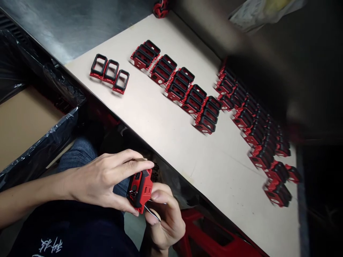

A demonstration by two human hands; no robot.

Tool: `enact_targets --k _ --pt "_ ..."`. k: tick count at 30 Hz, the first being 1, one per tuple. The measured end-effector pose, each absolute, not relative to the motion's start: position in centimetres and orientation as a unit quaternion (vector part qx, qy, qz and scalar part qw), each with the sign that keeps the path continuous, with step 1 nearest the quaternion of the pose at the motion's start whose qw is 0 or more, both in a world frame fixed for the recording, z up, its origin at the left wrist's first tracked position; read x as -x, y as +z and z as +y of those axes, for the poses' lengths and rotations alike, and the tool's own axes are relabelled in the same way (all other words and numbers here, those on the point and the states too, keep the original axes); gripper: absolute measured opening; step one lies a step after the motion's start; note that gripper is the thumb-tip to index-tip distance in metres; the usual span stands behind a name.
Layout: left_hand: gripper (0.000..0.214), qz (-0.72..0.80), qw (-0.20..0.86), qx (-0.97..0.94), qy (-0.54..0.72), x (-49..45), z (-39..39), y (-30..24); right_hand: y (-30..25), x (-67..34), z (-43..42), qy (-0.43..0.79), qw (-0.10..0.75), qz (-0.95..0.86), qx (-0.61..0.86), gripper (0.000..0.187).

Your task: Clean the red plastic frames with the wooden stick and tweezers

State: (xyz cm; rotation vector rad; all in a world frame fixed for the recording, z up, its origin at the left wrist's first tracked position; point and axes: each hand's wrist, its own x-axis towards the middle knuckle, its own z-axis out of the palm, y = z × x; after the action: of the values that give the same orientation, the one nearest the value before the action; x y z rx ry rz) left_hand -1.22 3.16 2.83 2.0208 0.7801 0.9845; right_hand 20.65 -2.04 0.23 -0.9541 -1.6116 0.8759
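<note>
My left hand (107, 178) is closed around a red and black plastic housing (144, 191), thumb at its lower edge and fingers along its top. The housing is tilted, and a small opening and a dark round spot show on its black-rimmed side. My right hand (167, 217) pinches a thin metal tool with two slender arms, which looks like tweezers (153, 214). The tool's end meets the lower edge of the housing; its tip is hidden. Both hands are above my lap, in front of the table edge.
On the pale tabletop (166, 142) stand three black-rimmed red frames (109, 71), rows of similar housings (178, 85), and a larger group (257, 132) at right. A box lined with black plastic (40, 142) is at left. A red plastic stool (211, 235) sits below the table.
</note>
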Motion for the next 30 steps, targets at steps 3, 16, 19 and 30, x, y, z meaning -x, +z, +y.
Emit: enact_targets --k 3,16,19,30 --pt "0.074 0.306 0.369 -0.788 0.386 1.3 3.1 2.7 0.3 -20.7 -2.1 0.359 0.498 -0.68 0.4 0.016" --pt "0.071 0.314 0.392 -0.769 0.396 1.0 3.0 2.6 0.0 -20.1 -2.5 0.33 0.496 -0.68 0.427 0.014" --pt "0.074 0.316 0.395 -0.767 0.395 1.0 3.0 2.6 -0.1 -20.0 -2.6 0.319 0.497 -0.678 0.438 0.015" --pt "0.069 0.314 0.424 -0.753 0.393 1.0 3.0 2.8 -0.9 -19.6 -0.9 0.299 0.61 -0.534 0.503 0.012"
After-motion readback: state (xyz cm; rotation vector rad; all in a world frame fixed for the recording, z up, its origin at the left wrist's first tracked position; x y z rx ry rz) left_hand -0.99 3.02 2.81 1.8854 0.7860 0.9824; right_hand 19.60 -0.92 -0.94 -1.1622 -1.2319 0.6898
